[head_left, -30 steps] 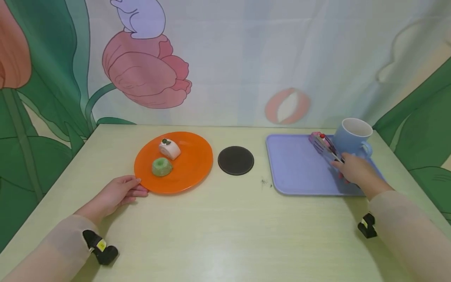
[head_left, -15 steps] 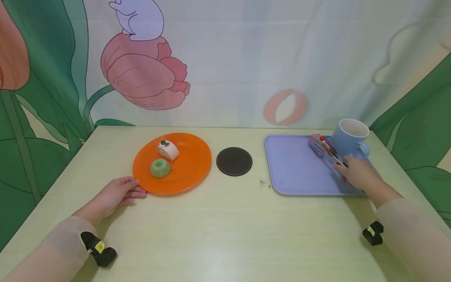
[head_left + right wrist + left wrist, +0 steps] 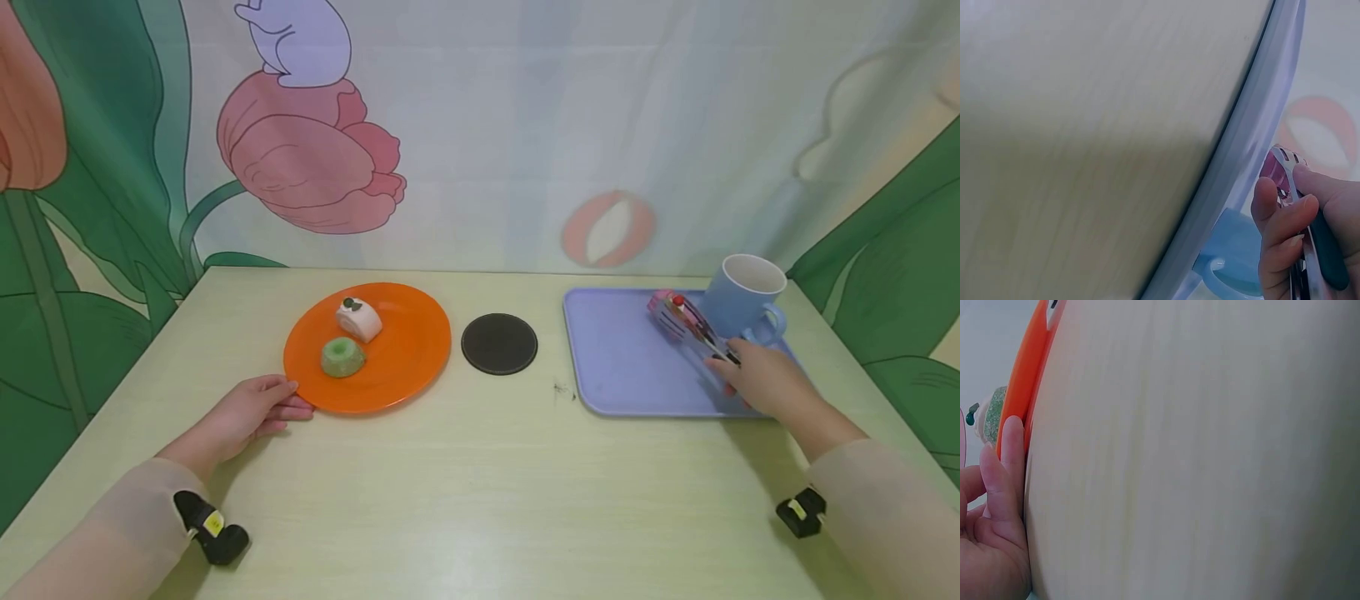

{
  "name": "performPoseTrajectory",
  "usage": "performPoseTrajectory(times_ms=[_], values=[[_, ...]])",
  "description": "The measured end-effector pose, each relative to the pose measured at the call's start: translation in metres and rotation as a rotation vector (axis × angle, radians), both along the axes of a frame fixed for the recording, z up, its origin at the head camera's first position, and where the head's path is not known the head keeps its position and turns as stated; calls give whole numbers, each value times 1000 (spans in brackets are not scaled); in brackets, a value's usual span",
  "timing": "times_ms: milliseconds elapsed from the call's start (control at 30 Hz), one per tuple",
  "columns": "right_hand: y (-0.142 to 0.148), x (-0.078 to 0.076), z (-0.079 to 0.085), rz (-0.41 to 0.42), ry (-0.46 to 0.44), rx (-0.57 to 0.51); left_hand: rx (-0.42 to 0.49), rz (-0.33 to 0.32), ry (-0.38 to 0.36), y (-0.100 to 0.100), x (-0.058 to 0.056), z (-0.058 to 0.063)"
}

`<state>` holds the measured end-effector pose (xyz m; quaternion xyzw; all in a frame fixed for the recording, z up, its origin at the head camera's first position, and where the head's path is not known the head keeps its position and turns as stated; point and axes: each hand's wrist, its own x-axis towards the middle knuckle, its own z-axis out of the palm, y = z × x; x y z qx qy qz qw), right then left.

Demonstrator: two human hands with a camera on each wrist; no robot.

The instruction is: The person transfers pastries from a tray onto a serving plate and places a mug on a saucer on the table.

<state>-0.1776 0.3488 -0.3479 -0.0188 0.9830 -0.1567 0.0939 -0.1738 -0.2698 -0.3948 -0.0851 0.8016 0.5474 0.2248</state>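
My left hand [image 3: 247, 412] pinches the near-left rim of an orange plate [image 3: 405, 358]. On that plate lie a white cake roll [image 3: 360, 319] with a dark green topping and a green ring-shaped cake [image 3: 342, 357]. My right hand [image 3: 765, 375] grips metal food tongs [image 3: 686, 323] with slotted ends and a dark green handle [image 3: 1330, 256]. Between the tongs' ends sits a pink cake [image 3: 660, 298] with a red cherry-like top, partly hidden by the metal. Both are over the far right part of a lavender tray [image 3: 630, 358].
A light blue mug [image 3: 742, 300] stands at the tray's far right corner, close beside the tongs, its handle toward my right hand. A round black coaster [image 3: 499, 343] lies between plate and tray. A printed curtain [image 3: 480, 133] hangs behind the table.
The tongs and the pink cake have shifted slightly left, away from the mug. My right wrist has swung a little right and nearer. My left hand and the plate stay in place.
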Motion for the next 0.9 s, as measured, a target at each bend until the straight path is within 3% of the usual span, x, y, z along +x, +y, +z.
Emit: performPoseTrajectory(times_ms=[900], values=[[-18,10,2,47,17,-4,21,5,-5,-1,-2,-1]])
